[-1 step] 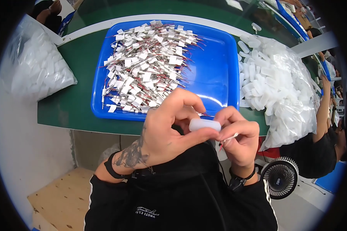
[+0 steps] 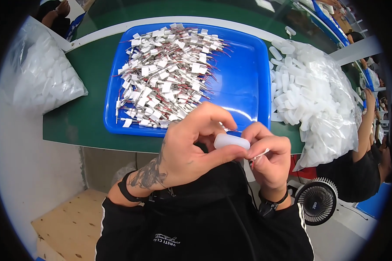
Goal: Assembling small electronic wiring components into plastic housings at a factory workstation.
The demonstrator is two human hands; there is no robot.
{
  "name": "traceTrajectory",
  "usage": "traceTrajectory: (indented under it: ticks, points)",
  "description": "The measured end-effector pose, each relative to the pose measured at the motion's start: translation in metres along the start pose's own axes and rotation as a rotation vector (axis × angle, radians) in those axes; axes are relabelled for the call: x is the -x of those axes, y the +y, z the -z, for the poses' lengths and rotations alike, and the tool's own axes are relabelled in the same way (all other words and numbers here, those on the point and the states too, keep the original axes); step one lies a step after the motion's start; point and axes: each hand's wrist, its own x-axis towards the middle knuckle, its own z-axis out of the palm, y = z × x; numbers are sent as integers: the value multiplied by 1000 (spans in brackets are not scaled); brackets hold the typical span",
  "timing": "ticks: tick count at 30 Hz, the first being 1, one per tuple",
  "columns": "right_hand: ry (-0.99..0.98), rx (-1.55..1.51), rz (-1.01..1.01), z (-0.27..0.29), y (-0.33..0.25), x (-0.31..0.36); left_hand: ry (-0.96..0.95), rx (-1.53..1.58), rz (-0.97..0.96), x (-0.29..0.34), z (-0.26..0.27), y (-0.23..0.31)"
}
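Observation:
A frosted white plastic sleeve (image 2: 231,142), rounded and hollow-looking, lies between the thumb and fingers of my left hand (image 2: 191,145). Close against its right end, my right hand (image 2: 270,154) is closed in a pinch on a thin wired part (image 2: 260,154) with a white end and a bit of red wire. Fingers cover most of that part, so how far it meets the sleeve cannot be told. Both hands are just in front of the blue tray (image 2: 241,82), whose left side is heaped with wired metal parts (image 2: 165,78) bearing white tags.
An open clear bag (image 2: 331,100) spills frosted sleeves (image 2: 292,91) at the tray's right. Another full bag (image 2: 48,78) stands left on the green table (image 2: 91,139). A small black fan (image 2: 315,202) is at lower right. Other people are at work on the far right and upper left.
Barely anything differs: my hands hold the same grip, with only a very slight shift of the fingers and the wired part.

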Motion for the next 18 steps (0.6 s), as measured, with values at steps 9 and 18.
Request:
traceTrajectory:
  ticks: [9, 18]
  points:
    - [133, -702, -215, -27, 13, 5, -72, 363, -27, 1, 2, -13]
    - [219, -22, -65, -24, -2, -1, 51, 448, -128, 6, 3, -17]
